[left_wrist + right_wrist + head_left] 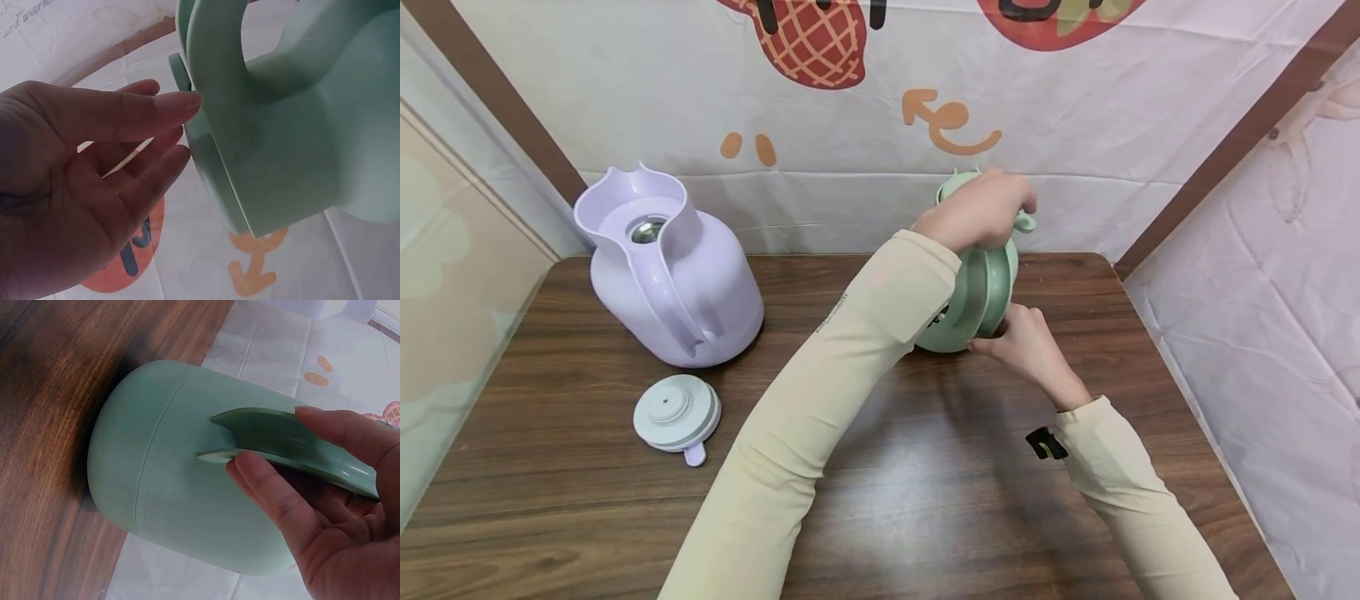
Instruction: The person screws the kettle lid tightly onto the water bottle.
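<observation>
A pale green thermos jug (946, 336) stands upright near the back edge of the table, its handle towards me. My left hand (981, 210) reaches over its top, and the thumb and fingertips hold the edge of the green lid (215, 178). A small lid tab (1024, 222) sticks out to the right of that hand. Lower down, my right hand (1028, 343) pinches the jug's handle (284, 439), thumb on one side and fingers on the other. The left hand and forearm hide much of the jug's top in the head view.
A lilac thermos jug (718, 283) with its mouth uncovered stands at the back left of the wooden table (895, 517). In front of it lies a pale round lid (676, 412) with a lilac tab. A printed cloth wall (850, 200) rises behind the table.
</observation>
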